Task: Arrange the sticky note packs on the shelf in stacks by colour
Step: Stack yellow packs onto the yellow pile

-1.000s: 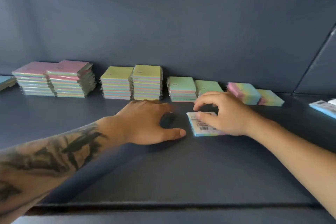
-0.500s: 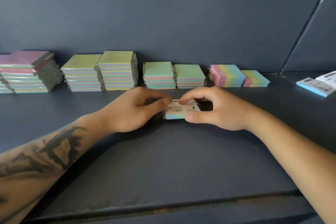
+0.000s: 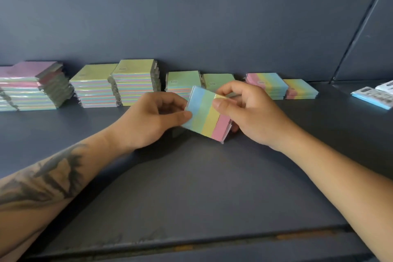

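Note:
A sticky note pack [image 3: 207, 114] with blue, green, yellow and pink stripes is tilted up above the dark shelf [image 3: 191, 187], striped face toward me. My left hand [image 3: 153, 120] pinches its left edge and my right hand [image 3: 248, 112] grips its top and right side. Along the back wall stand stacks: pink-topped packs [image 3: 32, 85] at far left, two yellow-green stacks [image 3: 93, 87] [image 3: 135, 81], two low green stacks [image 3: 182, 81] [image 3: 219, 81], and two striped stacks [image 3: 265, 84] [image 3: 301, 89] at right.
Two loose packs lie label side up at the far right, one blue-edged [image 3: 372, 97] and one white [image 3: 386, 86]. A vertical seam in the back panel [image 3: 359, 27] rises at right. The shelf's front lip [image 3: 191, 247] runs along the bottom.
The pack lay label side up on the shelf under my right hand. Both hands took hold of it, lifted it and turned it over, so its striped face shows.

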`<move>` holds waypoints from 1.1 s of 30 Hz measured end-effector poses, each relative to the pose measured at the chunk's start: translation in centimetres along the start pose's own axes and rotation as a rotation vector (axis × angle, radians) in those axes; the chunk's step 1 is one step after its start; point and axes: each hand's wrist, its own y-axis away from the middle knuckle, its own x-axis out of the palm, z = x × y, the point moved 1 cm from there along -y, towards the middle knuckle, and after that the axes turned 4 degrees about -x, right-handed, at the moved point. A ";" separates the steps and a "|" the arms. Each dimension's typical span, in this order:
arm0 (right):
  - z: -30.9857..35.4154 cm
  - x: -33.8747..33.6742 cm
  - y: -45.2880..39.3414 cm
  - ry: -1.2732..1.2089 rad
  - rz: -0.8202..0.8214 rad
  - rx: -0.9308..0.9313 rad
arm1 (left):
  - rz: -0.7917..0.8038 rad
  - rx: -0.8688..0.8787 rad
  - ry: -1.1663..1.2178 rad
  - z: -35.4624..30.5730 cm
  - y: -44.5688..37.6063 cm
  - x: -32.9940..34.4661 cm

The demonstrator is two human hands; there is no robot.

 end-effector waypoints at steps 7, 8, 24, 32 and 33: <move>0.7 0.1 0.2 -0.509 -0.028 0.123 | 0.000 -0.036 0.287 -1.3 0.5 0.2; 0.7 0.3 0.1 -0.590 -0.039 0.133 | 0.037 -0.038 0.263 -1.3 0.6 0.2; 0.3 -1.0 1.1 0.042 -0.106 -0.083 | 0.003 -0.042 0.290 -0.9 0.5 0.6; 3.1 -1.1 3.5 0.631 0.032 -0.395 | 0.082 -0.129 0.288 -3.5 1.8 2.1; 3.1 -1.5 3.9 0.639 0.032 -0.406 | 0.097 -0.131 0.277 -3.8 1.9 2.5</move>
